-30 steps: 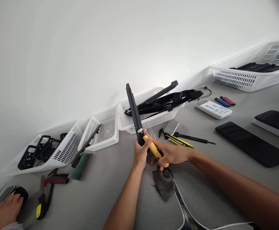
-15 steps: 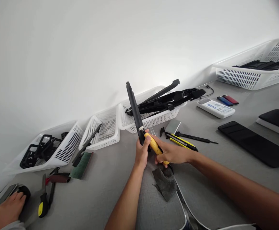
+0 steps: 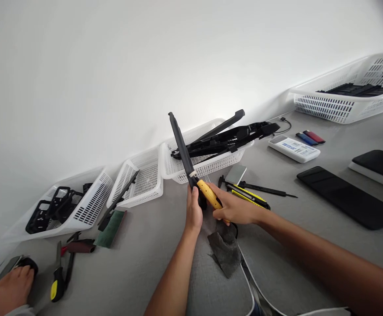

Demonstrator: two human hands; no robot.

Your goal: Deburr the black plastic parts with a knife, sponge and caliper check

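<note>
1. Tilted further left than a moment ago, the black strip (image 3: 180, 147) now leans away from the white basket (image 3: 178, 169).
2. Left hand (image 3: 194, 210) clenches its lower end above the table (image 3: 138, 267).
3. Right hand (image 3: 235, 209) grasps the yellow knife (image 3: 209, 195), tip against the strip; trimming seems under way.

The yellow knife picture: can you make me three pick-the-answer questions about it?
1. Where is the dark grey cloth?
A. On the table below the hands
B. In a basket
C. On the wall

2. What colour is the knife handle in the right hand?
A. Red
B. Yellow
C. Green

3. How is the long black part placed?
A. Lying flat
B. Inside a basket
C. Held up on end by the left hand

Answers: 1 A, it lies on the grey table; 2 B, the grip is yellow; 3 C, the left hand grips its lower end.
</note>
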